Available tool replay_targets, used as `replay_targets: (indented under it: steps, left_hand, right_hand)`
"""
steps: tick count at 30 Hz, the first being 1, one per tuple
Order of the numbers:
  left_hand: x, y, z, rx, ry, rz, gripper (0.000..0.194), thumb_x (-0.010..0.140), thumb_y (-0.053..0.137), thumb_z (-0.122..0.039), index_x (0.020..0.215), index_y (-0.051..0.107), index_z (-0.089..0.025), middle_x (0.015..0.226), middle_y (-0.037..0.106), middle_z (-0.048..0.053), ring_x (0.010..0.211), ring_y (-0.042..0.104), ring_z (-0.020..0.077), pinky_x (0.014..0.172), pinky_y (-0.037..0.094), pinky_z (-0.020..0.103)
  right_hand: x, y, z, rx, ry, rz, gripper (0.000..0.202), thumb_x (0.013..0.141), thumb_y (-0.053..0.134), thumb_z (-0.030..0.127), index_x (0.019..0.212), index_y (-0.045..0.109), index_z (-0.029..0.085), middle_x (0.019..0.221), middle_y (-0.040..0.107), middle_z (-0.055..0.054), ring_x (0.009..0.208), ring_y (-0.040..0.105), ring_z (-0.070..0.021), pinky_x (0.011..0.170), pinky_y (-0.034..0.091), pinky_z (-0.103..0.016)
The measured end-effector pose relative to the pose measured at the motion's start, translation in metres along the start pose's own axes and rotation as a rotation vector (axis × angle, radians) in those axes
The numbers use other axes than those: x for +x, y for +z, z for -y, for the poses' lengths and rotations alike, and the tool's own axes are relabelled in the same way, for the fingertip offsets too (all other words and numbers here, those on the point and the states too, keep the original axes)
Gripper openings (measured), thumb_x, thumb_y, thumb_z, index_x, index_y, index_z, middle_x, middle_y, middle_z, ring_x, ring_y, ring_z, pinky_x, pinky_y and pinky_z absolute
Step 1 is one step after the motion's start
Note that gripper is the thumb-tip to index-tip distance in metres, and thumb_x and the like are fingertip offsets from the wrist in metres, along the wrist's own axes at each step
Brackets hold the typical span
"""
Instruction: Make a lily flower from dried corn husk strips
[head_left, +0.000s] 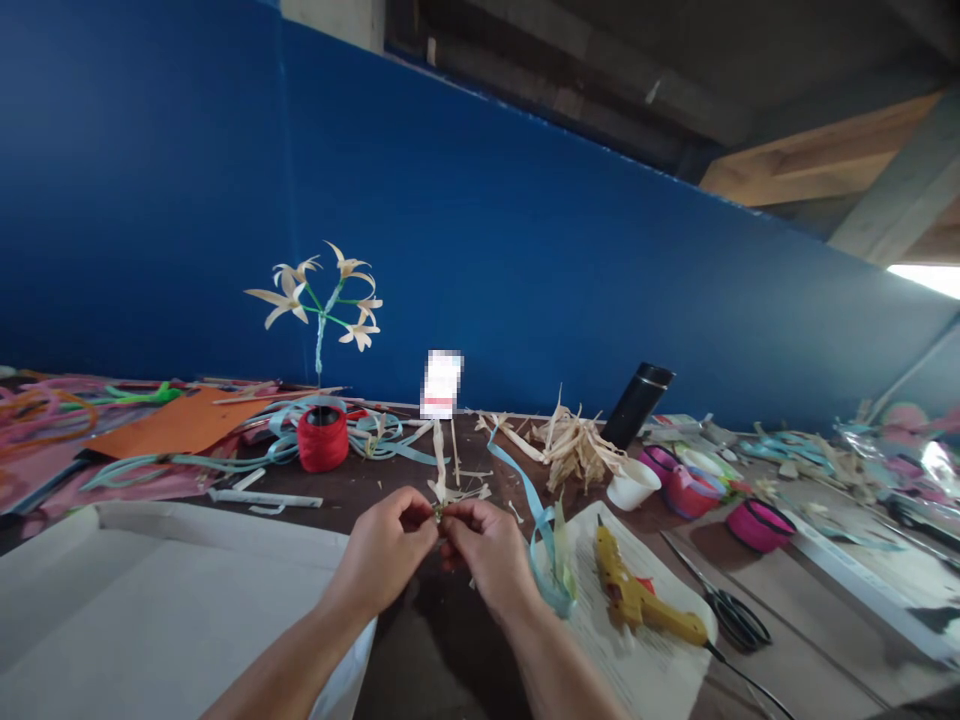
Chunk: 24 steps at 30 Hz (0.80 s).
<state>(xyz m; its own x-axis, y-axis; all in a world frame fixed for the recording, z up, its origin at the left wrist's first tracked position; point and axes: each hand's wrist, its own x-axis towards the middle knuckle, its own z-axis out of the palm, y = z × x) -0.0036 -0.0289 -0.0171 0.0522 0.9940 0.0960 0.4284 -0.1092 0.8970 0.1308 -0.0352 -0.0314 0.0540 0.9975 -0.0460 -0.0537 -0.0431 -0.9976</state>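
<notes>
"Well, where did the small piece sit?"

"Right between the two hands, above the counter. The left hand pinched from one side, the right hand from the other. Fingers were together at the tips, clamped on it by the look of things. Neither hand was clearly nearer."

"And the lie of it?"

"Long axis unreadable; too little showed. A pale stalk lay just beyond the fingertips, pointing away from the wearer, roughly square to the line joining the hands. Whether its near end touched the piece, I could not tell."

"Anything off to the right?"

"Blue ribbon ran down near the right hand. Farther over, a glue gun on a printed sheet."

"What was lost to view?"

"Most of the piece, behind the fingers. The right hand's lower fingers were in shade. A bright panel past the stalk was blurred into blocks. Both forearms were cut by the bottom edge."
</notes>
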Motion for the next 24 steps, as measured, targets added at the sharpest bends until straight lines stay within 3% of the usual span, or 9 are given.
replay_targets:
  steps: [3, 5, 9, 13, 24]
  left_hand:
    - [0.004, 0.002, 0.005, -0.262, -0.273, 0.154, 0.011, 0.067, 0.052, -0.029, 0.069, 0.055, -0.019, 0.062, 0.06, -0.001, 0.061, 0.058, 0.0151, 0.053, 0.045, 0.023]
    - [0.006, 0.003, 0.009, -0.322, -0.314, 0.196, 0.013, 0.067, 0.053, -0.03, 0.072, 0.055, -0.019, 0.063, 0.059, -0.001, 0.06, 0.058, 0.0152, 0.051, 0.046, 0.023]
    - [0.004, 0.003, 0.012, -0.189, -0.112, 0.165, 0.016, 0.068, 0.053, -0.031, 0.076, 0.058, -0.018, 0.061, 0.059, -0.002, 0.052, 0.055, 0.0136, 0.048, 0.042, 0.022]
    - [-0.001, -0.001, 0.007, 0.025, 0.076, 0.119, 0.018, 0.074, 0.05, -0.032, 0.075, 0.064, -0.02, 0.066, 0.066, -0.001, 0.06, 0.059, 0.0149, 0.056, 0.04, 0.023]
    - [-0.004, -0.001, 0.003, 0.195, 0.143, 0.07, 0.017, 0.077, 0.051, -0.027, 0.074, 0.067, -0.023, 0.072, 0.068, -0.001, 0.067, 0.06, 0.0143, 0.06, 0.035, 0.021]
  right_hand:
    - [0.0, 0.0, -0.002, -0.03, -0.005, 0.007, 0.015, 0.067, 0.063, 0.026, 0.076, 0.066, 0.015, 0.055, 0.062, 0.002, 0.044, 0.055, -0.0111, 0.042, 0.046, -0.021]
    - [0.0, 0.0, -0.003, -0.065, -0.01, 0.015, 0.015, 0.067, 0.063, 0.026, 0.076, 0.066, 0.014, 0.054, 0.061, 0.002, 0.044, 0.056, -0.0115, 0.041, 0.046, -0.02]
    - [0.0, -0.002, -0.002, -0.12, -0.038, 0.01, 0.016, 0.068, 0.063, 0.028, 0.075, 0.066, 0.014, 0.055, 0.061, 0.002, 0.043, 0.055, -0.0113, 0.041, 0.045, -0.021]
    - [-0.001, -0.004, -0.002, -0.144, -0.074, -0.001, 0.014, 0.069, 0.062, 0.027, 0.073, 0.065, 0.014, 0.054, 0.06, 0.001, 0.043, 0.054, -0.0116, 0.041, 0.044, -0.021]
    - [-0.004, -0.007, -0.007, -0.289, -0.159, 0.011, 0.015, 0.075, 0.056, 0.028, 0.078, 0.066, 0.017, 0.056, 0.061, -0.001, 0.045, 0.056, -0.0139, 0.041, 0.041, -0.021]
